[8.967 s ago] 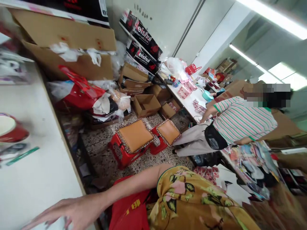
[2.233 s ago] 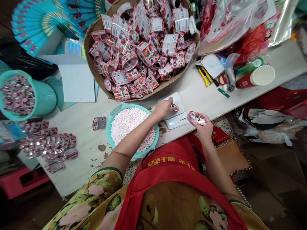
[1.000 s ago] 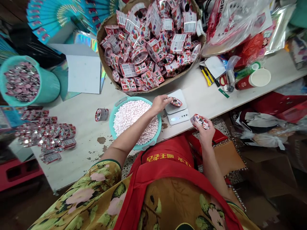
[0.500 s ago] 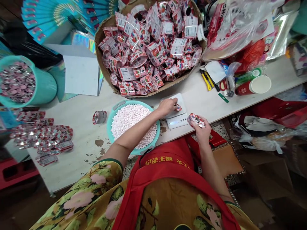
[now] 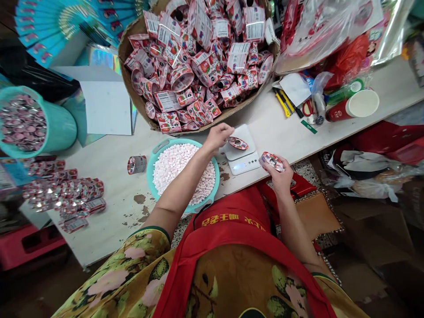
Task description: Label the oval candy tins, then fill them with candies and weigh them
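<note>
Grip of the right hand [image 5: 282, 179] is closed around a held packet [image 5: 273, 161] at the near edge of the table [image 5: 112, 159], just right of a white scale [image 5: 247, 155]. The left hand [image 5: 217, 136] has its fingers bunched by the left end of a second packet [image 5: 238, 143], which lies on the scale's plate; whether they pinch it cannot be told. Both packets are red and white, printed, with pointed-oval ends and a dark spot mid-face.

The left forearm crosses a turquoise basin [image 5: 150, 176] full of pale pink pellets [image 5: 175, 165], hiding part of them. Just behind the scale, a cardboard box [image 5: 243, 105] overflows with strawberry-printed wrappers [image 5: 205, 66] and crowds the back of the table. A lone packet [image 5: 137, 164] sits left of the basin; farther left are clustered packets [image 5: 69, 194] and a turquoise pail [image 5: 59, 128] of pink and silvery pieces. To the right lie a yellow cutter [image 5: 282, 105] and a tipped red paper cup [image 5: 354, 106].
</note>
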Demonstrator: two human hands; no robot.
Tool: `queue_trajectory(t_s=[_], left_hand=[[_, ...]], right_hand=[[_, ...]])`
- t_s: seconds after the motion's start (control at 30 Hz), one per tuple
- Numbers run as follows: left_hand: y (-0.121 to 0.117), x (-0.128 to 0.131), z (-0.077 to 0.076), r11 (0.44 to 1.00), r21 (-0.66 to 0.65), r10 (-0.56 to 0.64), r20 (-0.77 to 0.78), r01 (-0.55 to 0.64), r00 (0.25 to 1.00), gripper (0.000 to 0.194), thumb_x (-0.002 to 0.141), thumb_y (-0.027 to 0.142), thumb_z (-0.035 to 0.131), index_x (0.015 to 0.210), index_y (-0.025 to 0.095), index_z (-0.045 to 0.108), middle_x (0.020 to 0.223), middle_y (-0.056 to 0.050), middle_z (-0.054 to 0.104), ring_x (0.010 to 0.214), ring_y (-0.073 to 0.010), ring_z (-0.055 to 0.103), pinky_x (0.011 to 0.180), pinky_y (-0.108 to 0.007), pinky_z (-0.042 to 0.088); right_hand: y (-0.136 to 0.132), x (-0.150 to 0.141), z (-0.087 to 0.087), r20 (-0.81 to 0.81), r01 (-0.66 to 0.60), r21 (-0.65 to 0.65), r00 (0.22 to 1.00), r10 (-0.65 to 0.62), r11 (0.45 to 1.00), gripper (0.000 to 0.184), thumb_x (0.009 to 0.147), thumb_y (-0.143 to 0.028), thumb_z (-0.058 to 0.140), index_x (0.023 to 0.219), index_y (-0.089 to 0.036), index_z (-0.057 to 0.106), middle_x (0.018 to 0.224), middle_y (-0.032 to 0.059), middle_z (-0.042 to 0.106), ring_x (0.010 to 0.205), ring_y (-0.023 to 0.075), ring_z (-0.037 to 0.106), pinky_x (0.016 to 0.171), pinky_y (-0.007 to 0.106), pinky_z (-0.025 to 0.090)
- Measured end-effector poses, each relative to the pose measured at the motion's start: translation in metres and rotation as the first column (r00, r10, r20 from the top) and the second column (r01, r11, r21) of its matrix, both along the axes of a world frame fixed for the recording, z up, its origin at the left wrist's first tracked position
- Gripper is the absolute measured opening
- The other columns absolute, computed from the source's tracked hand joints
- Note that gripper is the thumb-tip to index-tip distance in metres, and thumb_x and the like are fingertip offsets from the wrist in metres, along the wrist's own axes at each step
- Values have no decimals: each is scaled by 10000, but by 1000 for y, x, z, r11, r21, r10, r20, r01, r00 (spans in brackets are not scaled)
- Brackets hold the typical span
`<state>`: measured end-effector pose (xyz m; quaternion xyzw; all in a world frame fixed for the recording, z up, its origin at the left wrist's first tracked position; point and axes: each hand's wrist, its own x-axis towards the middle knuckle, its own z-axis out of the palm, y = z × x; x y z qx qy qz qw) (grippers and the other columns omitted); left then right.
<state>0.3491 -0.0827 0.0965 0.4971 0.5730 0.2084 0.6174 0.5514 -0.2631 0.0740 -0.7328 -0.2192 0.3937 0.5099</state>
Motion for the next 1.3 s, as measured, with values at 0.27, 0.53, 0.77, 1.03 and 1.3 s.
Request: queue_trajectory(t_s=[0.27,0.53,0.77,1.03,1.3], left_hand=[[-20,-28,23,956,-285,115,162,-65,980,128,848,188,689,813,150,572,538,70,451,385,-14,245,411,-174,109],[-20,-18,11,994,-108,17,59,-10,998,83,753,90,652,759,145,590,593,42,501,466,-52,361,467,-198,243],[-9,1,4,902,162,-348,-274,400,896,125,724,68,574,789,141,652,740,-3,615,686,-125,499,647,-239,366],[-11,3,-1,786,150,-443,-539,600,716,180,893,312,621,969,203,743,924,-45,732,838,-195,602,697,-282,355],[-22,12,-20,594,145,-415,-788,791,455,180,917,328,634,1021,244,756,1005,-116,759,921,-288,662,650,-327,330]], right_hand=[[-9,-5,-1,10,29,22,1000,-29,999,576,582,-386,902,1077,-151,724,1037,72,762,964,233,710,932,402,571],[-27,-6,-1,38,42,7,998,-42,999,582,585,-391,891,1088,-154,718,1052,77,758,966,235,711,937,408,569],[-32,-3,-2,20,64,12,998,-64,998,588,588,-402,886,1093,-152,719,1056,82,761,966,239,713,941,413,566],[-29,1,-9,-9,76,6,997,-76,997,589,578,-400,900,1087,-156,734,1056,78,766,962,238,715,928,408,568],[-16,-2,-9,9,1,34,1000,-2,999,565,597,-400,883,1082,-162,718,1050,70,766,985,242,719,946,410,570]])
